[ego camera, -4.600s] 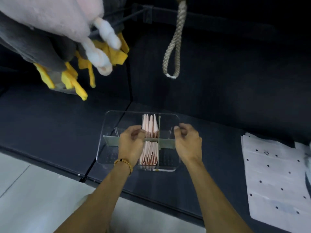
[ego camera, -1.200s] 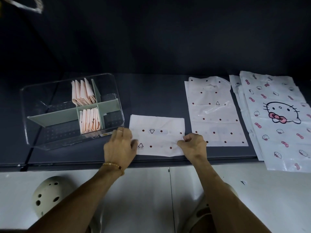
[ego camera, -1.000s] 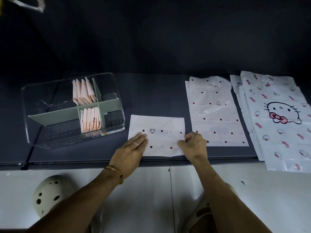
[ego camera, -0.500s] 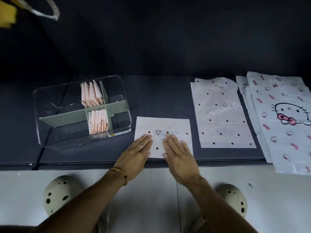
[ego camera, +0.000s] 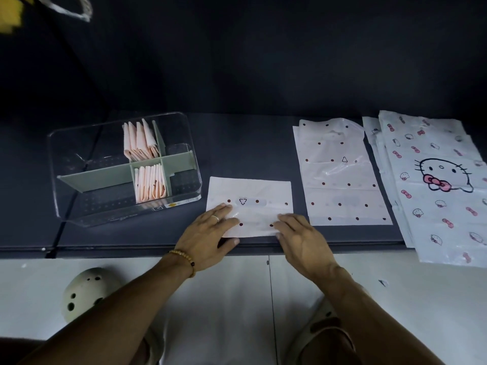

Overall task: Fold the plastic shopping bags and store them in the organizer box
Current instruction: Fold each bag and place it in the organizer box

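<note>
Our left hand (ego camera: pixel 208 233) lies flat, palm down, fingers extended and together, thumb splayed toward the right; ring on one finger, bead bracelet at the wrist. Our right hand (ego camera: pixel 303 239) also flat, palm down, fingers pointing left-forward. Both forearms reach forward, converging.

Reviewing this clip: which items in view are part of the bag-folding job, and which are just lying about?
Job items:
folded dotted bag under left hand and right hand
flat dotted bag
cartoon-cat bags
organizer box holding pink folded bags

Lying about:
hanging rope loop
yellow object, top left
</note>
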Demonstrator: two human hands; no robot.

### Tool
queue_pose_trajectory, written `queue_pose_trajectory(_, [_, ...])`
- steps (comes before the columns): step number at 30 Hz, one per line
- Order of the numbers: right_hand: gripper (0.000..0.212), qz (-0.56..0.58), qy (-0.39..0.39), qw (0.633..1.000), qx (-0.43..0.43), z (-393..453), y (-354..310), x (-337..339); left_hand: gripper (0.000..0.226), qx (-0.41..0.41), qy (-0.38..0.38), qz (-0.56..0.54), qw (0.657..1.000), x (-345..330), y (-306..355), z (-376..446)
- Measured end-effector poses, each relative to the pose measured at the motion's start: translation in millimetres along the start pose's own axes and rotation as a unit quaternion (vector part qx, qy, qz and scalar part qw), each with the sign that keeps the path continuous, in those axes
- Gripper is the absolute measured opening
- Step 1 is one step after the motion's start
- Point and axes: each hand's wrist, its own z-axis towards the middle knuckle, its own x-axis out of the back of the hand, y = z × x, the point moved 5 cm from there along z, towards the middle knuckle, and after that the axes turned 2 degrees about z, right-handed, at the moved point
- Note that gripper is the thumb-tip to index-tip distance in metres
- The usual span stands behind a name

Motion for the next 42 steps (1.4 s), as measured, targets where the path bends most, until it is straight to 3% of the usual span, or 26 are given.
queue_pose_trajectory(3, [0.023,0.006,0.012,1.0,-0.018,6,1,5,0.052,0.004,-0.003,0.018,1.0,6,-1,5])
queue_pose_trajectory(6, [0.036,0.046,0.036,0.997,-0.054,11,3,12,0.039,-0.002,0.037,0.011,0.999,20,-1,14])
queue_pose_trajectory(8, [0.037,0.069,0.022,0.995,-0.075,16,7,13,0.032,0.038,0.051,-0.031,0.997,32,-1,19])
queue_pose_trajectory(11, [0.012,0.167,0.006,0.969,-0.184,23,25,14,0.023,0.093,0.03,-0.076,0.992,40,-6,25])
queue_pose_trajectory(14, [0.007,0.209,-0.014,0.944,-0.255,29,36,10,0.023,0.169,0.031,-0.164,0.971,38,-15,17])
queue_pose_trajectory(17, [0.014,0.215,-0.033,0.929,-0.298,33,39,2,0.026,0.263,0.046,-0.182,0.946,30,-28,9])
queue_pose_trajectory(20, [0.025,0.189,-0.034,0.929,-0.318,37,41,-4,0.041,0.307,0.047,-0.15,0.939,30,-33,6])
queue_pose_trajectory(24, [0.025,0.168,-0.033,0.94,-0.294,47,36,-6,0.026,0.292,0.059,-0.085,0.951,35,-37,6])
queue_pose_trajectory(34, [0.027,0.171,-0.007,0.931,-0.323,53,37,-7,0.022,0.293,0.104,-0.023,0.95,38,-40,-2])
queue_pose_trajectory(38, [0.026,0.167,-0.002,0.932,-0.321,51,34,-7,0.043,0.133,0.111,0.118,0.978,29,-19,-7])
queue_pose_trajectory(40, [0.024,0.164,-0.001,0.934,-0.319,50,33,-7,0.056,0.058,0.042,0.131,0.989,11,-19,-9])
queue_pose_trajectory(42, [0.023,0.168,-0.001,0.933,-0.318,49,32,-8,0.06,0.033,-0.01,0.106,0.994,-2,-28,-11])
